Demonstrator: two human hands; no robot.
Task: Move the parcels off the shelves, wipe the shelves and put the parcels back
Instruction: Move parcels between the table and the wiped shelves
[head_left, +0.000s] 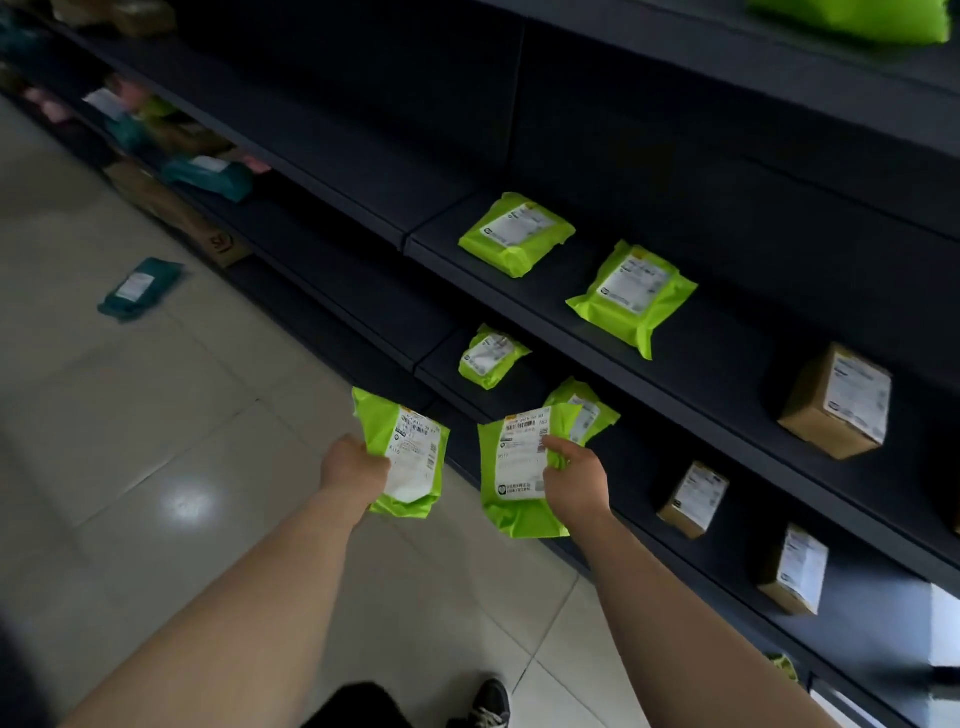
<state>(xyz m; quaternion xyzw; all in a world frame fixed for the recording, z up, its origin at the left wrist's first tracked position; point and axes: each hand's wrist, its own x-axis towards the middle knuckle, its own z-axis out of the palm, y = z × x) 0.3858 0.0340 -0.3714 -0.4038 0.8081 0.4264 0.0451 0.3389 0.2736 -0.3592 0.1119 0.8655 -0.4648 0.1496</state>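
Note:
My left hand (353, 465) grips a lime-green bagged parcel (410, 457) with a white label, held over the floor in front of the shelves. My right hand (574, 480) grips a second green parcel (511, 512) at the front edge of the lower dark shelf (639, 467). Behind it on that shelf lie two more green parcels (491, 356) (587, 408) and two small brown boxes (693, 499) (795, 569). The shelf above (727, 332) carries two green parcels (517, 234) (631, 296) and a brown box (836, 402).
A teal parcel (137, 288) lies on the tiled floor (156, 441) to the left. Further left the shelves hold blurred teal, pink and brown parcels (208, 176). A green bag (852, 15) sits on the top shelf. My shoe (491, 704) is near the shelf base.

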